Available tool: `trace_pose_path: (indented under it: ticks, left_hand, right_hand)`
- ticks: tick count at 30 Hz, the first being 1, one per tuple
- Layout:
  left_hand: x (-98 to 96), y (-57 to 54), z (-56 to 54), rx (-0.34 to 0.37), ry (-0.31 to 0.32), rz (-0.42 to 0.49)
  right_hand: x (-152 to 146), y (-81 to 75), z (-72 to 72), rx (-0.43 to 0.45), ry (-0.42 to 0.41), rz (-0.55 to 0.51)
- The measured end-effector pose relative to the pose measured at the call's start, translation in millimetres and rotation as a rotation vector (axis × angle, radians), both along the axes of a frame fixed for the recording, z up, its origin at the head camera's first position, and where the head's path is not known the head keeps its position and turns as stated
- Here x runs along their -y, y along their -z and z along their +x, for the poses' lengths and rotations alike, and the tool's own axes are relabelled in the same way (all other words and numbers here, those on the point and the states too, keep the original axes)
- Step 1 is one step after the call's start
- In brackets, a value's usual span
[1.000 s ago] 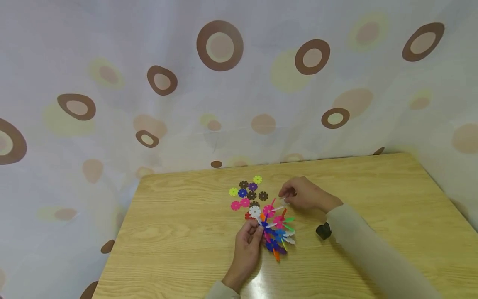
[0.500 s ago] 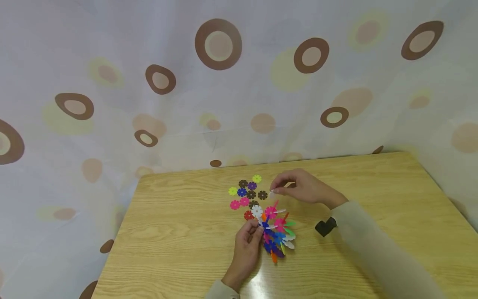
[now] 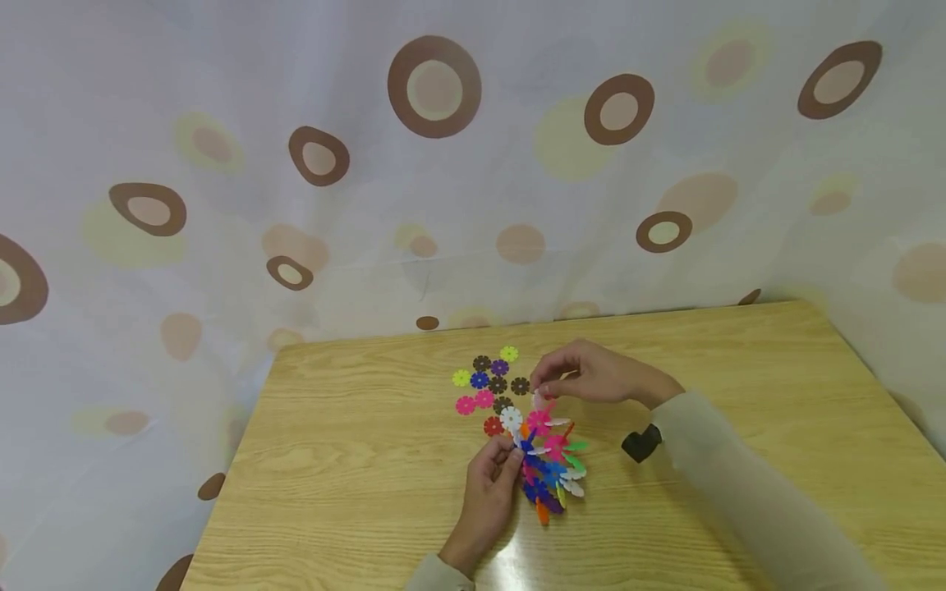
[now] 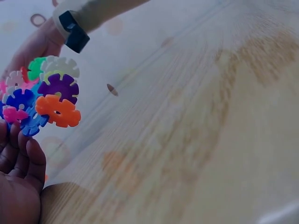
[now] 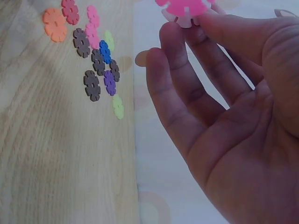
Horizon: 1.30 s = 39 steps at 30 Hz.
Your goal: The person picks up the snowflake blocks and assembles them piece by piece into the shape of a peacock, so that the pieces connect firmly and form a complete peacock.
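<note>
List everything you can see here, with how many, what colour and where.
Cluster: one, multicoloured, in the left hand
White disc: one, white, in the right hand
Loose discs: twelve; four brown, two yellow, two pink, one each blue, purple, red, orange; on the table
Table: one, light wood, under the discs
Backdrop: one, pale with coloured rounds, behind the table
Gadget: one, black, at the right cuff
Sleeves: two, beige, lower edge
Hands: two, bare, at the cluster

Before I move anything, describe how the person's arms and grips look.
The left sleeve and right sleeve are both light beige fabric. The left grip and right grip are ungloved. A blocky black attachment sits at the right cuff.
</note>
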State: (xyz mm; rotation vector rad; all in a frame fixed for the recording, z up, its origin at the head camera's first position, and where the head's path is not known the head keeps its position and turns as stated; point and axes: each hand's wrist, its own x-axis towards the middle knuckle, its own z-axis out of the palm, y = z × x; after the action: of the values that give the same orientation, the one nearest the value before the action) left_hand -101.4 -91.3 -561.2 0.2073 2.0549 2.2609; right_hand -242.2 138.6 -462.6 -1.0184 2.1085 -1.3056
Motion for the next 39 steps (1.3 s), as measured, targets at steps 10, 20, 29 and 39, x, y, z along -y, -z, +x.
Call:
trace_pose_path:
  ticks: [10,20,29,39]
  left_hand:
    - [-0.1,-0.6,0.1,0.009,0.018,0.029]
    - [0.0,1.4,1.4,0.0,0.018,0.032]
    - [0.5,0.5,1.5,0.018,0.0,0.035]
    - [1.2,2.1,0.1,0.026,-0.025,0.008]
  right_hand:
    - [-2,-4.7,3.0,-0.043,-0.009,-0.025]
    - [-2,0.3,8.0,-0.039,-0.049,-0.056]
    - [-1,-0.1,13.5,-0.011,0.011,-0.044]
    - [1,4.9,13.4,-0.036,0.053,-0.034]
